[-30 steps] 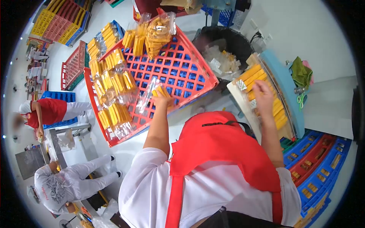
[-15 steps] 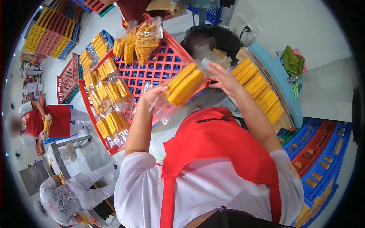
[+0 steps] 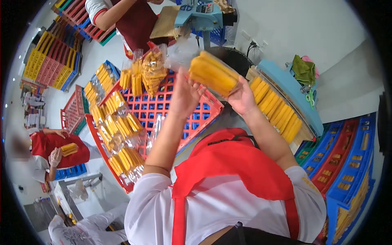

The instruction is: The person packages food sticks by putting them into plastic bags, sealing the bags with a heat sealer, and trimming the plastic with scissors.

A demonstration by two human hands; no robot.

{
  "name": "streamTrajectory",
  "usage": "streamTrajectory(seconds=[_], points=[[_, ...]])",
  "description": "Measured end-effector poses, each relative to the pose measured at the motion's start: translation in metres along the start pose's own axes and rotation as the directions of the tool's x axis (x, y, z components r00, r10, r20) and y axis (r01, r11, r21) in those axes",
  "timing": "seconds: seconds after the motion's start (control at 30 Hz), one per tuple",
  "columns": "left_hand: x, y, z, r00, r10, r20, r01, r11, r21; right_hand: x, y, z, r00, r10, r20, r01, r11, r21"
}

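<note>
A clear bag of yellow sticks [image 3: 213, 74] is held up above the right part of the red crate [image 3: 210, 107]. My right hand [image 3: 241, 98] grips the bag's lower right end. My left hand [image 3: 185, 92] is beside the bag's left end, fingers apart, palm toward it; whether it touches the plastic is unclear. The loose top of the bag reaches up to the left. Packed bags of sticks [image 3: 122, 124] line the crate's left side, and more bags [image 3: 152, 73] lie at its far edge. Right of my right hand, a row of unbagged sticks [image 3: 275, 108] rests on a board beside the blue sealer [image 3: 286, 90].
A black bin [image 3: 232, 61] stands behind the bag. One co-worker [image 3: 136, 24] is at the far side by a blue machine [image 3: 200, 18]; two more [image 3: 61, 149] are at the left. Stacked crates [image 3: 347, 163] stand at the right, with green scissors [image 3: 310, 98] by the sealer.
The filled bag has been turned and raised away from me, and its end passed to my right hand. My left hand has opened. The view has shifted, showing more of the far co-worker.
</note>
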State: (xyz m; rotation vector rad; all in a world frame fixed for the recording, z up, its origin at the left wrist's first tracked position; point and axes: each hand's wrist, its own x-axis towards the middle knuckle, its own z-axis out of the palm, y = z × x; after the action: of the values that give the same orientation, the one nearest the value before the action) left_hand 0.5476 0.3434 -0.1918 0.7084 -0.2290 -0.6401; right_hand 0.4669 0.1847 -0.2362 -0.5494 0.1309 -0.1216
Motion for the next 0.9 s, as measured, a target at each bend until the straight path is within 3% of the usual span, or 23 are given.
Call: streamTrajectory(seconds=[0.03,0.07,0.13,0.17,0.2,0.3,0.37,0.4,0.43,0.5,0.53,0.6,0.77,0.87,0.9], points=[[0.008,-0.010,-0.007,0.998,0.060,-0.020,-0.061,0.994,-0.086,-0.001,0.001,0.007,0.993,-0.120,-0.011,0.115,0.971,-0.209],[0.015,-0.012,-0.005,0.998,0.059,-0.005,-0.059,0.994,-0.088,-0.003,0.000,0.012,0.991,-0.134,-0.008,0.129,0.969,-0.213],[0.029,-0.015,-0.004,0.978,0.210,-0.007,-0.210,0.975,-0.077,-0.010,-0.003,0.019,0.921,-0.102,0.376,0.196,0.956,-0.219],[0.033,-0.007,-0.007,0.990,0.114,0.083,-0.100,0.982,-0.158,-0.015,-0.002,0.026,0.956,-0.117,0.270,0.170,0.968,-0.184],[0.032,-0.002,-0.010,0.975,0.001,0.223,0.066,0.953,-0.296,-0.016,-0.001,0.026,0.956,-0.133,0.261,0.186,0.964,-0.190],[0.032,-0.002,-0.002,0.924,-0.007,0.383,0.149,0.928,-0.342,-0.027,0.000,0.027,0.980,0.016,0.199,0.008,0.992,-0.123],[0.030,-0.004,0.008,0.858,0.032,0.513,0.061,0.985,-0.164,-0.034,0.001,0.032,0.977,0.002,0.213,0.028,0.990,-0.137],[0.029,-0.006,0.013,0.851,0.020,0.524,0.075,0.984,-0.160,-0.037,0.001,0.033,0.969,0.010,0.247,0.031,0.986,-0.162],[0.030,-0.008,0.019,0.898,0.056,0.437,-0.046,0.998,-0.032,-0.038,0.002,0.027,0.987,-0.039,0.155,0.060,0.989,-0.135],[0.034,-0.011,0.027,0.924,0.171,0.342,-0.244,0.953,0.181,-0.037,-0.005,0.028,0.981,-0.140,0.135,0.167,0.963,-0.213],[0.035,-0.013,0.028,0.920,0.178,0.350,-0.253,0.950,0.181,-0.037,-0.009,0.029,0.967,-0.225,0.116,0.249,0.925,-0.286],[0.034,-0.015,0.032,0.928,0.126,0.350,-0.225,0.939,0.259,-0.039,-0.017,0.033,0.962,-0.252,0.107,0.273,0.913,-0.304],[0.037,-0.030,0.051,0.944,0.059,0.326,-0.140,0.963,0.231,-0.051,-0.034,0.027,0.947,-0.317,0.058,0.320,0.900,-0.295],[0.041,-0.049,0.056,0.927,0.025,0.375,-0.119,0.966,0.230,-0.061,-0.038,0.013,0.891,-0.453,0.045,0.429,0.802,-0.415],[0.040,-0.057,0.059,0.926,0.035,0.377,-0.144,0.953,0.265,-0.063,-0.038,0.006,0.817,-0.569,0.091,0.468,0.565,-0.679]])
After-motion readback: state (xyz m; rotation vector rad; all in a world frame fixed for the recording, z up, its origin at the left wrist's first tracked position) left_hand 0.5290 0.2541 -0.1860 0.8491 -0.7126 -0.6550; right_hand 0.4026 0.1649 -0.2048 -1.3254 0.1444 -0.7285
